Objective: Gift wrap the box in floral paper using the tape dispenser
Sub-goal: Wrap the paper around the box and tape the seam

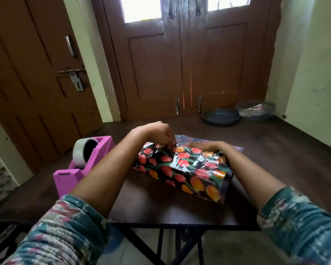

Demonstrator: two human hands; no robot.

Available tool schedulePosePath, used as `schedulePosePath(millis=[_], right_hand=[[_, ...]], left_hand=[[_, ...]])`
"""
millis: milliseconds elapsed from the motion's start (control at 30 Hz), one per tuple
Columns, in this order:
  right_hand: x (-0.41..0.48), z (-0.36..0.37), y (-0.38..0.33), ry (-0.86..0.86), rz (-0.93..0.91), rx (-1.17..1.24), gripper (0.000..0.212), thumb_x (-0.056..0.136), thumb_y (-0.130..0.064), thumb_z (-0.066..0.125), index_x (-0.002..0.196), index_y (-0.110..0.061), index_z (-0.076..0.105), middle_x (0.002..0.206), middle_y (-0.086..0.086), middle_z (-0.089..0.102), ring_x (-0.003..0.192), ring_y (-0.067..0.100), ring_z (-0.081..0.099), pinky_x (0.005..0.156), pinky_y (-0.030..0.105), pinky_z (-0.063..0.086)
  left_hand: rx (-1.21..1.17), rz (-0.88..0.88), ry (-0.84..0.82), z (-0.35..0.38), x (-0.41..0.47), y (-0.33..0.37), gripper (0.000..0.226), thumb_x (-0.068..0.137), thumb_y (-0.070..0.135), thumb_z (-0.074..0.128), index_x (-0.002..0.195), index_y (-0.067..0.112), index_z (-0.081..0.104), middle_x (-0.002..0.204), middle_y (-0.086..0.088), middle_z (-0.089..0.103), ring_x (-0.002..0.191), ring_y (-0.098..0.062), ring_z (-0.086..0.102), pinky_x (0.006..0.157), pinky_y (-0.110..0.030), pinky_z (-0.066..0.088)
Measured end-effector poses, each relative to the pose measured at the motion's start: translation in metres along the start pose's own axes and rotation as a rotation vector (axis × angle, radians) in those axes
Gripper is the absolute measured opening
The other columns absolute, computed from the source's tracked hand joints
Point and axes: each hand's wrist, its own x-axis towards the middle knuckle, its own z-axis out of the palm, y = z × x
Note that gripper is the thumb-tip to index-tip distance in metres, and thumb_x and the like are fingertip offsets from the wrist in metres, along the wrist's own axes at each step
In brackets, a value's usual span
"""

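A dark desk [161,211] stands before brown doors [180,64]. The box [182,169] lies mid-desk in floral paper [204,180], its long axis running far-left to near-right. My left hand [157,133] pinches the far seam and my right hand [208,146] rests flat-fingered beside it. The tape dispenser [80,165] sits to the left, nearer my left hand.

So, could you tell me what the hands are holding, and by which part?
The left hand pinches the floral paper at its far top edge; the right hand only presses flat beside it.
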Motion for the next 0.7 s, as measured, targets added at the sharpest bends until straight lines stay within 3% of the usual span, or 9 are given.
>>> schedulePosePath(millis=[100,167,233,300,333,367,467,600,700], right_hand=[[0.009,-0.014,-0.003,-0.065,0.005,0.112,0.032,0.101,-0.038,0.030,0.122,-0.027,0.051,0.123,0.001,0.058,0.109,0.020,0.059,0.095,0.030,0.047],[0.016,-0.025,-0.002,-0.095,-0.006,0.129,0.028,0.099,-0.036,0.037,0.116,-0.026,0.058,0.116,0.001,0.064,0.100,0.022,0.064,0.087,0.029,0.051],[0.028,-0.036,0.004,-0.092,0.018,0.095,0.042,0.096,-0.042,0.040,0.119,-0.011,0.057,0.121,0.011,0.059,0.098,0.034,0.059,0.085,0.036,0.049],[0.030,-0.051,0.001,-0.105,0.009,0.049,0.041,0.098,-0.042,0.036,0.108,-0.008,0.057,0.104,0.006,0.057,0.080,0.020,0.058,0.067,0.025,0.045],[0.027,-0.059,-0.004,-0.127,0.020,0.056,0.034,0.099,-0.039,0.034,0.105,-0.014,0.056,0.101,-0.002,0.055,0.079,0.009,0.059,0.068,0.020,0.045],[0.024,-0.066,-0.009,-0.140,0.039,0.067,0.031,0.100,-0.037,0.034,0.110,-0.017,0.055,0.107,-0.005,0.055,0.091,0.005,0.059,0.080,0.019,0.045],[0.017,-0.085,-0.019,-0.058,0.050,0.011,0.048,0.097,-0.038,0.040,0.140,-0.015,0.039,0.138,0.000,0.044,0.132,0.017,0.038,0.108,0.032,0.027],[0.021,-0.072,-0.024,-0.064,0.072,-0.203,0.046,0.096,-0.037,0.046,0.137,-0.017,0.045,0.140,0.003,0.045,0.127,0.022,0.044,0.110,0.038,0.032],[0.031,-0.049,-0.021,-0.114,0.144,-0.301,0.044,0.091,-0.032,0.050,0.130,-0.011,0.053,0.132,0.011,0.053,0.116,0.031,0.054,0.104,0.046,0.041]], left_hand=[[0.001,-0.018,-0.035,-0.004,0.002,-0.004,0.024,0.087,0.027,0.057,0.104,0.027,0.072,0.109,0.009,0.070,0.099,-0.011,0.060,0.091,-0.025,0.046],[-0.005,-0.011,-0.035,-0.003,0.004,-0.004,0.023,0.086,0.027,0.057,0.103,0.028,0.073,0.107,0.012,0.069,0.096,-0.010,0.060,0.087,-0.023,0.045],[-0.022,-0.002,-0.040,-0.004,0.007,-0.003,0.022,0.086,0.027,0.057,0.101,0.028,0.073,0.101,0.013,0.068,0.092,-0.010,0.058,0.082,-0.022,0.044],[-0.040,-0.004,-0.089,-0.006,0.013,-0.001,0.020,0.086,0.027,0.059,0.100,0.029,0.073,0.098,0.011,0.067,0.090,-0.011,0.057,0.079,-0.023,0.043],[-0.046,-0.010,-0.121,-0.006,0.015,-0.001,0.018,0.085,0.027,0.061,0.098,0.029,0.073,0.096,0.010,0.067,0.091,-0.013,0.059,0.080,-0.025,0.045],[-0.058,-0.022,-0.152,-0.007,0.017,0.000,0.015,0.084,0.028,0.062,0.095,0.028,0.073,0.093,0.009,0.067,0.090,-0.016,0.062,0.082,-0.028,0.049],[-0.127,-0.056,-0.196,-0.006,0.020,0.004,0.014,0.084,0.030,0.064,0.093,0.024,0.072,0.075,0.011,0.063,0.077,-0.019,0.065,0.075,-0.032,0.054],[-0.193,-0.063,-0.256,-0.005,0.016,0.005,0.023,0.088,0.035,0.061,0.097,0.016,0.070,0.075,0.004,0.062,0.066,-0.016,0.059,0.061,-0.025,0.050],[-0.305,-0.064,-0.313,-0.003,0.010,-0.007,0.037,0.086,0.046,0.060,0.108,0.018,0.069,0.098,0.000,0.069,0.083,-0.017,0.065,0.073,-0.028,0.051]])
